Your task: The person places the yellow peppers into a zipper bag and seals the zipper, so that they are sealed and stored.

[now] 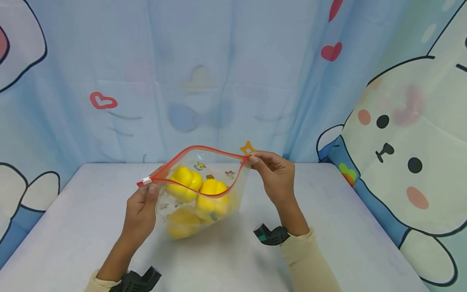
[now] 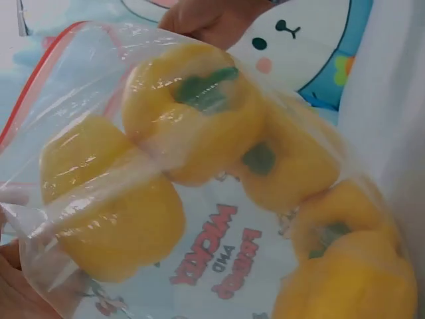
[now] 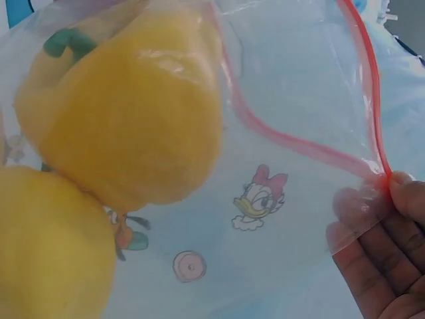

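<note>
A clear zip bag (image 1: pixel 236 198) with a red rim hangs between both hands, its mouth spread wide. Several yellow bell peppers (image 1: pixel 186 178) lie inside; green stems show through the plastic in the left wrist view. My left hand (image 1: pixel 142 209) pinches the bag's left corner, beside the white slider (image 1: pixel 146 180). At the opposite corner, my right hand (image 1: pixel 275 174) pinches the end of the red zip. The right wrist view shows its thumb and fingers (image 3: pixel 368 266) on that corner. Cartoon figures and red lettering (image 2: pixel 206 246) are printed on the bag.
The bag is held over a white table (image 1: pixel 310 202). Behind it hangs a light blue curtain (image 1: pixel 226 48) with cartoon animals and hearts. Dark camera mounts (image 1: pixel 271 235) sit on both wrists.
</note>
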A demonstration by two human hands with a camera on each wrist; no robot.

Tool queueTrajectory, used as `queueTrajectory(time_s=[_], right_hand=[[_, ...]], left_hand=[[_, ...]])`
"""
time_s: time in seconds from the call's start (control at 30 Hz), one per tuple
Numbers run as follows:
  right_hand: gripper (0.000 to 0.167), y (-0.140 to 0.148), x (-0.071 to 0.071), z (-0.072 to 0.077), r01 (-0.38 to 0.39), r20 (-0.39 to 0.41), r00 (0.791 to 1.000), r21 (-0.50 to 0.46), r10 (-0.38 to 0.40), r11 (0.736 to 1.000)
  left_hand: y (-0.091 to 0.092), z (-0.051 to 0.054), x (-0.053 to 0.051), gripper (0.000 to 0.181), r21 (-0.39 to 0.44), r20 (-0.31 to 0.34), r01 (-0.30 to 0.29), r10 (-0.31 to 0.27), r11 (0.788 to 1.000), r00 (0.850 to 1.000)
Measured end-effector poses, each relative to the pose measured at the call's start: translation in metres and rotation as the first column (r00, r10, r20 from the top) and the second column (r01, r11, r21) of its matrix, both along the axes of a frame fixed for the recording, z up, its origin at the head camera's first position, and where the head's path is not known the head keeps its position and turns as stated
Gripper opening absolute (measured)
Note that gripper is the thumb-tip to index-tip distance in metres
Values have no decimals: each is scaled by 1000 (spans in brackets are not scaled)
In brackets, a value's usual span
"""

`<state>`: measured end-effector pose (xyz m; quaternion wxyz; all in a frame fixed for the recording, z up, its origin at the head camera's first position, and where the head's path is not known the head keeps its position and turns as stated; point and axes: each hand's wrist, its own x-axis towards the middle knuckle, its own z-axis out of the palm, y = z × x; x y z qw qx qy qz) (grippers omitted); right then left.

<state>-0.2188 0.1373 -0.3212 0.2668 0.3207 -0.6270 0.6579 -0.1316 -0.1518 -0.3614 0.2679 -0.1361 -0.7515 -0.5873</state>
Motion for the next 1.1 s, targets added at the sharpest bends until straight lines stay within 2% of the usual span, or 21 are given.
queueTrajectory(time_s=[0.13, 0.33, 0.4, 0.47, 0.6, 0.67, 0.77, 0.83, 0.93, 1.1], right_hand=[[12, 0, 6, 5, -26, 28, 999, 2, 26, 1000], [11, 4, 14, 12, -28, 51, 998, 35, 26, 999], [11, 6, 14, 12, -19, 85, 996, 62, 14, 998], [11, 6, 13, 11, -20, 139, 990, 69, 11, 997], [14, 4, 11, 9, -17, 229, 973, 70, 1, 997], [14, 2, 10, 7, -16, 245, 970, 74, -3, 997], [14, 0, 9, 5, -16, 244, 970, 95, -8, 995], [13, -1, 8, 4, -19, 236, 972, 102, -6, 995], [13, 1, 6, 4, -20, 237, 972, 98, -3, 995], [16, 7, 3, 3, -28, 270, 963, 69, 8, 997]], left_hand=[[-3, 3, 2, 25, 14, -21, -31, 31, 999, 999], [-8, 3, 0, 25, -24, -12, -113, 112, 993, 994], [-10, 4, -1, 28, -17, 15, -124, 124, 992, 992], [-10, 5, -1, 31, 20, 59, -104, 103, 994, 993], [-7, 6, -1, 39, 77, 180, -78, 63, 994, 982], [-4, 5, -2, 39, 75, 201, -61, 45, 995, 979], [-2, 2, -4, 36, 43, 174, -21, 14, 999, 985], [-1, 1, -4, 35, 10, 152, -35, 33, 999, 988], [-2, 0, -4, 34, 5, 136, -67, 65, 998, 989], [-7, 0, -8, 33, 60, 123, -109, 101, 992, 987]])
